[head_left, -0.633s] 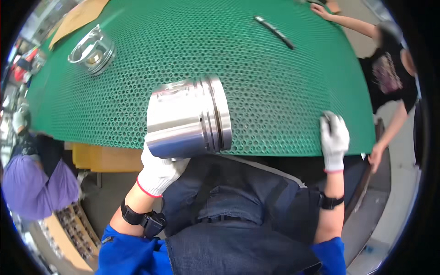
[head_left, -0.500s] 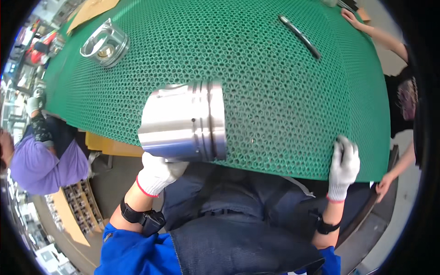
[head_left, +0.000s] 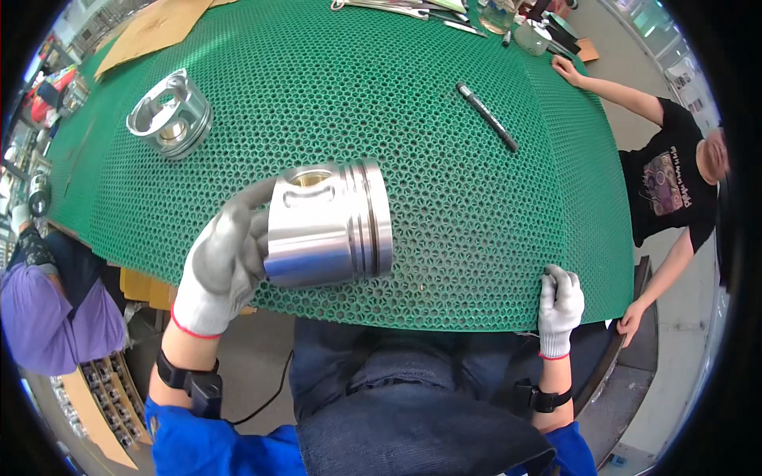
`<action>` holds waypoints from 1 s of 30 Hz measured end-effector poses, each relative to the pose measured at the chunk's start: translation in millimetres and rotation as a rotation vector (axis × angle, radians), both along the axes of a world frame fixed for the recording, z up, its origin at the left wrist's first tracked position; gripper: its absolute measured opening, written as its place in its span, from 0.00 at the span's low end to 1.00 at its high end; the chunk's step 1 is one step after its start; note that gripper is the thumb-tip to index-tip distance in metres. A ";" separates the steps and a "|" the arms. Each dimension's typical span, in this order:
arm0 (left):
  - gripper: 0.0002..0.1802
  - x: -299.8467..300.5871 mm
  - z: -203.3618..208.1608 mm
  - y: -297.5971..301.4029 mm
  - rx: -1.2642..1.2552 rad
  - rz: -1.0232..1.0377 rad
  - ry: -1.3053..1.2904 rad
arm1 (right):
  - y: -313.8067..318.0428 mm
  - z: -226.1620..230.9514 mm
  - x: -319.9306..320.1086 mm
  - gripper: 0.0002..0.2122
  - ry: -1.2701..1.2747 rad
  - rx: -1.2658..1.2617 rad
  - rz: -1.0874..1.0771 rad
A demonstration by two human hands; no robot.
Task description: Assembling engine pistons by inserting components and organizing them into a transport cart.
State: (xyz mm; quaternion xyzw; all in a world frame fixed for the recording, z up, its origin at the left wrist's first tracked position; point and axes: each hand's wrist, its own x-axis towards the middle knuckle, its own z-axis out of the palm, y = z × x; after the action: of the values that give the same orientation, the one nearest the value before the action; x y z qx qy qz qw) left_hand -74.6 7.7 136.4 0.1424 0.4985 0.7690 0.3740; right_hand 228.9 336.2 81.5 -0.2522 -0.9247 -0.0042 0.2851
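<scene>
A shiny metal engine piston [head_left: 317, 230] is held on its side above the front of the green mat, its ring grooves facing right. My left hand [head_left: 222, 258], in a white and grey glove, is shut on its left end; some fingers are hidden behind the metal. A brass-lined pin bore shows on the piston's upper side. At the mat's front right edge rests my right hand [head_left: 562, 301], gloved too, with its fingers loosely bent and apart and nothing visible in it. A second piston [head_left: 172, 119] lies at the far left.
A black marker [head_left: 486, 117] lies right of centre on the green mat [head_left: 444, 214]. Cardboard [head_left: 151, 36] is at the far left, tools [head_left: 389, 9] and a glass jar [head_left: 498, 14] at the back. A person [head_left: 671, 174] stands at the right; another in purple [head_left: 59, 309] is at the left.
My left hand has shifted round to the piston's left end, and the piston has turned so its pin bore shows. My view has moved, bringing in the tools at the back. My right hand's fingers are more bent.
</scene>
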 end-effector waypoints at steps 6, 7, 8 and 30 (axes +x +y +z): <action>0.45 13.5 -42.5 1.3 -0.352 -0.052 0.861 | 0.6 5.4 -3.1 0.07 -0.060 0.038 -0.053; 0.42 15.1 -50.0 13.2 -0.443 -0.053 1.029 | -0.1 7.5 1.4 0.06 -0.065 0.068 -0.089; 0.33 13.7 -51.4 21.6 -0.498 -0.107 1.036 | 1.4 10.3 5.6 0.06 -0.069 0.088 -0.099; 0.28 40.3 7.5 25.6 -0.483 0.044 1.455 | -9.7 19.5 -11.8 0.08 -0.058 -0.132 0.082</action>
State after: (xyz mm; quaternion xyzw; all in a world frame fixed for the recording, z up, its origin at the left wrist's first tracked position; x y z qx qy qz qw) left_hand -34.4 33.4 143.9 0.5171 0.7760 0.3585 -0.0430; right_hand 217.1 326.4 101.0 -0.2320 -0.9404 0.0613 0.2411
